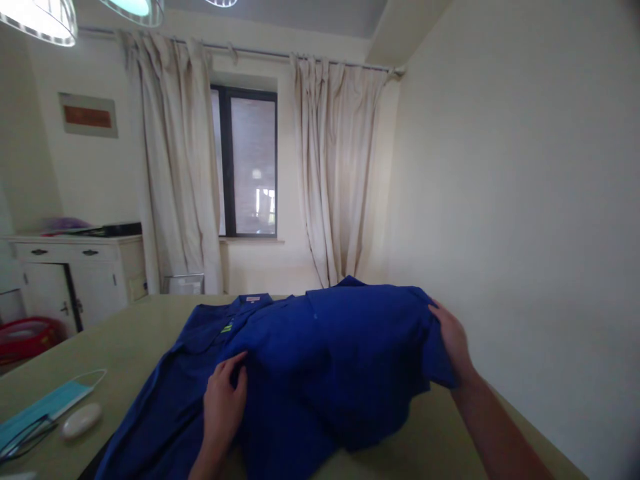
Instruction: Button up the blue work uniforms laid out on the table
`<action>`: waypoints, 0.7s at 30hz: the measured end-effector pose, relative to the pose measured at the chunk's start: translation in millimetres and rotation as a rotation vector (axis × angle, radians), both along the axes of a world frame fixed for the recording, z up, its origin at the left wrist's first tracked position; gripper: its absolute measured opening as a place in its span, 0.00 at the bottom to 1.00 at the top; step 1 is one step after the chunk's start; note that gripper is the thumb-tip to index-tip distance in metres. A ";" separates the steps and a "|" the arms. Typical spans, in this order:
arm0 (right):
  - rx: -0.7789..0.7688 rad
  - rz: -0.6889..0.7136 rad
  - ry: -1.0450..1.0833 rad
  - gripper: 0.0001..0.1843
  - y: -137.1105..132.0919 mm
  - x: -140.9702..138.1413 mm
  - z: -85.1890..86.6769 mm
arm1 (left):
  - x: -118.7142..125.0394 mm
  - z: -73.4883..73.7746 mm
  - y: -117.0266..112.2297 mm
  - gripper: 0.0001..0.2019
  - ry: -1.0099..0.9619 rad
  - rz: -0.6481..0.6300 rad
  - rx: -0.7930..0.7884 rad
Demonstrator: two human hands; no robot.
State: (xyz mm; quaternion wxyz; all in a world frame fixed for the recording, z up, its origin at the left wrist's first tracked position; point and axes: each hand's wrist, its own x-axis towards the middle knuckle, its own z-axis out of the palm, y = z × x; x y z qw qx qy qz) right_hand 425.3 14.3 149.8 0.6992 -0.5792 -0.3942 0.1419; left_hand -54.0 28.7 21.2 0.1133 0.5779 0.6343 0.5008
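Note:
A blue work shirt (pixel 340 347) is spread across the table, its right part raised off the surface and sagging in the middle. At the right, my right hand (pixel 453 337) grips the cloth's edge, fingertips over the top and the fabric hanging beside the wrist. My left hand (pixel 225 393) is closed at the front left, thumb and fingers pinching a fold of the cloth. Farther left lies a flat part with a collar, a pale label (pixel 253 299) and a yellow-green mark (pixel 227 328). Whether this is one garment or two, I cannot tell.
On the table's (pixel 150 320) left lie a light blue face mask (pixel 45 410), a white computer mouse (pixel 83 421) and dark-framed glasses (pixel 27 437). A white cabinet (pixel 95 280) and a red basin (pixel 33 333) stand beyond. The wall (pixel 525 200) runs close along the right.

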 end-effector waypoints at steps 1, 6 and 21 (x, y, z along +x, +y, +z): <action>-0.105 -0.058 0.001 0.22 -10.3 18.2 -10.1 | -0.3 -5.5 0.5 0.28 0.123 0.116 -0.064; -0.523 -0.008 -0.047 0.13 -62.1 78.0 -91.4 | 14.8 -31.9 -1.0 0.36 0.517 0.153 -0.422; -0.322 0.760 -1.011 0.38 -118.0 -110.7 -91.1 | -0.4 -11.4 18.2 0.33 -0.320 -0.250 -0.159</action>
